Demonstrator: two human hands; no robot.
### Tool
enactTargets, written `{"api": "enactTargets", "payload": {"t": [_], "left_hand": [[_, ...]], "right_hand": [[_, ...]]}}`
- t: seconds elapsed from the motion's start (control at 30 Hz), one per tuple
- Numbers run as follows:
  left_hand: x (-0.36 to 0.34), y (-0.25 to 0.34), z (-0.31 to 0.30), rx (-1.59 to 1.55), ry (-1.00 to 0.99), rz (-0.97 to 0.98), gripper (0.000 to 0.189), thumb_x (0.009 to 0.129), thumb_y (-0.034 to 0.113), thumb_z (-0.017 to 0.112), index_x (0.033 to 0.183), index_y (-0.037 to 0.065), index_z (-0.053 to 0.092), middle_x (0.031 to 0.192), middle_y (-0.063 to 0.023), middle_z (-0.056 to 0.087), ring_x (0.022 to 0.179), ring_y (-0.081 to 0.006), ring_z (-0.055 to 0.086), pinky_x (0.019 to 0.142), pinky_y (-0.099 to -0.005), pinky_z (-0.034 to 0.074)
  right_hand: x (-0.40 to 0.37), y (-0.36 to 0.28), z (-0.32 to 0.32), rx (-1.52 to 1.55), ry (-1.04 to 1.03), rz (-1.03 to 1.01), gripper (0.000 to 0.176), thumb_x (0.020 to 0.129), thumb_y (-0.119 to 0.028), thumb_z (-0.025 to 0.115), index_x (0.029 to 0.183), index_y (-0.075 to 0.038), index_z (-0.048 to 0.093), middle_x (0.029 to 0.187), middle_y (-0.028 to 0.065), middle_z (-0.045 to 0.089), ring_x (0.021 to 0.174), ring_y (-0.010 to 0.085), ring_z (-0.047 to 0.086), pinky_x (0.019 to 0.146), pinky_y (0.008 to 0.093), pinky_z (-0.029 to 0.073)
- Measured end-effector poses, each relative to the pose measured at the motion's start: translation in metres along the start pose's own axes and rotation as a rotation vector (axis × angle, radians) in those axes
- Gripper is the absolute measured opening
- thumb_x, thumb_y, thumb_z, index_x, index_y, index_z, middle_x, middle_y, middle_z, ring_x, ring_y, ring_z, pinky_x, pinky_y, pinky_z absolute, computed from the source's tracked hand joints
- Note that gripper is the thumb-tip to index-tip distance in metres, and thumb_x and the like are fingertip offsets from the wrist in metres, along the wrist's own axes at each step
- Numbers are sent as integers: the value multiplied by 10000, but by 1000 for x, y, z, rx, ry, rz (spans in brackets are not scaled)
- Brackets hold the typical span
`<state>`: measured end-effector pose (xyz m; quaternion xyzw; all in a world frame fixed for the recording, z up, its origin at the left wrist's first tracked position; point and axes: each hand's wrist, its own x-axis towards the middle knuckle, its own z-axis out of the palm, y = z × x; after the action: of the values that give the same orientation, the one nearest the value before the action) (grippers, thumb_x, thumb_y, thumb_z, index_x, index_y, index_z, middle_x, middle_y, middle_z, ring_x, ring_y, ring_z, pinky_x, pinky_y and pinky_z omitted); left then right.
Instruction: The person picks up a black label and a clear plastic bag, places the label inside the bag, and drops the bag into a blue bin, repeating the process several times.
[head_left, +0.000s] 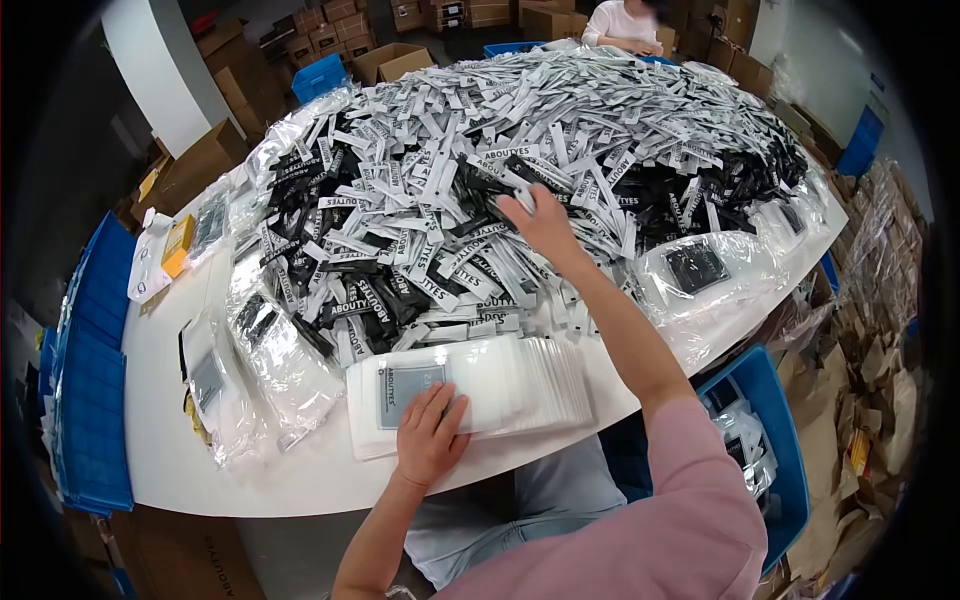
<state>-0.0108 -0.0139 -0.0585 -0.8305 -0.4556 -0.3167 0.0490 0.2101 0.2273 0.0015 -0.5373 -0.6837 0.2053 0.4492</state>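
My left hand [432,435] lies flat, fingers stretched out, on a stack of clear plastic bags [500,385]. The top bag bears a grey printed panel [395,385] reading ABOUTYES. My right hand [543,222] reaches into a large heap of slim printed packets [420,190], white and black. Its thumb and fingers are bent around what looks like the pale end of a packet [524,198]; the grip is partly hidden among the others. Several black packets [475,185] lie just left of those fingertips.
Bundles of clear bags lie on the white table [180,480] at left [270,340] and right [695,265]. A blue bin [795,480] with bagged items stands by my right side. Blue crates [100,370] line the left edge. Across the heap sits another person [625,25].
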Motion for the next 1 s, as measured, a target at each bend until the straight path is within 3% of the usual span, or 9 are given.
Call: {"api": "enactTargets", "payload": {"t": [0.1,0.27,0.47,0.53,0.67,0.73,0.8,0.87,1.0], "left_hand": [[0,1,-1,-7,-13,-10,434,649,137,650,1075,81,593,1176,-123,541,1096,-298,514,911,-414,412],[-2,-3,2,-34,9,-17,454,639,138,656,1085,81,592,1182,-123,537,1099,-300,512,920,-416,408],[2,0,-4,-73,0,-24,472,635,175,687,1085,71,590,1184,-132,534,1100,-312,507,914,-417,410],[-2,-4,-2,-77,2,-4,483,640,195,699,1091,67,586,1193,-134,527,1101,-318,504,911,-421,411],[-3,-5,1,-293,98,-163,313,778,129,588,1076,36,594,1098,-158,579,1036,-336,542,893,-402,428],[9,-1,-4,-379,222,-280,167,831,102,522,939,8,607,896,-167,605,826,-333,584,725,-378,468],[7,-13,-8,-382,6,-617,140,848,116,518,790,-4,562,712,-153,541,613,-312,523,543,-382,407],[21,-8,-15,-416,89,-619,181,836,84,531,688,-6,480,611,-134,451,507,-286,426,466,-388,318],[39,29,-25,-259,254,-340,81,788,14,557,855,-12,595,643,-115,466,533,-258,454,489,-350,369]], "right_hand": [[47,33,42,-473,-26,-278,343,734,-277,662,906,-18,516,823,179,609,816,352,598,707,421,484],[63,8,24,-691,-391,-84,281,704,-201,595,910,-11,570,922,195,618,883,353,597,757,435,490],[7,-1,-52,-473,-316,42,435,818,-418,547,794,13,597,809,156,639,767,309,626,692,398,485],[-34,-26,-80,-171,-407,217,423,869,-386,503,751,13,575,651,109,610,641,211,628,616,329,483],[-142,12,-60,410,36,91,264,854,-209,587,721,13,536,543,63,562,501,114,540,497,278,428],[-183,29,-49,363,-67,42,200,812,-128,636,721,8,521,541,92,551,433,172,503,447,286,396],[-180,39,-45,55,64,-269,205,803,-122,644,718,5,507,535,136,518,400,249,458,410,296,365],[-178,20,-49,121,91,-191,201,799,-113,644,722,3,499,553,168,494,449,308,436,432,310,363],[-182,-17,-42,360,-35,-202,227,816,-123,632,691,10,497,536,120,459,460,167,396,463,292,345]]}}
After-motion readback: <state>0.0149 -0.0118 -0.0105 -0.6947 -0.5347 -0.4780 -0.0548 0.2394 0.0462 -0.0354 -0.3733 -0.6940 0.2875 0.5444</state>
